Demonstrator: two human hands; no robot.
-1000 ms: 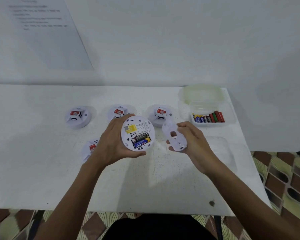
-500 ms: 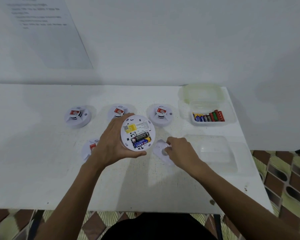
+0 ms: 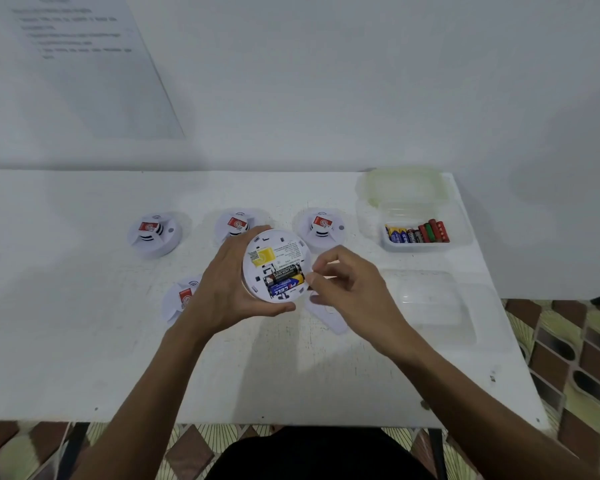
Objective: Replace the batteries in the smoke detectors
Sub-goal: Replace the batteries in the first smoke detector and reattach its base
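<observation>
My left hand [image 3: 222, 282] grips a round white smoke detector [image 3: 274, 254] above the table, its back turned up toward me. Two batteries [image 3: 284, 281], one black and one blue, lie in its uncovered compartment. My right hand [image 3: 350, 282] is at the detector's right edge with curled fingers. Its index fingertip is at the batteries' right end and its thumb is apart below; it holds nothing that I can see. The white back cover [image 3: 329, 318] lies on the table under my right hand.
Three more detectors [image 3: 153, 233] [image 3: 236, 225] [image 3: 323, 226] stand in a row behind, and another [image 3: 181, 299] sits partly behind my left wrist. At the back right are a clear box [image 3: 416, 247] of loose batteries and its lid [image 3: 406, 185]. A clear tray [image 3: 437, 306] lies by the right table edge.
My right hand set the back cover down on the table, let it go and moved up to the right end of the batteries. My left hand kept the detector still.
</observation>
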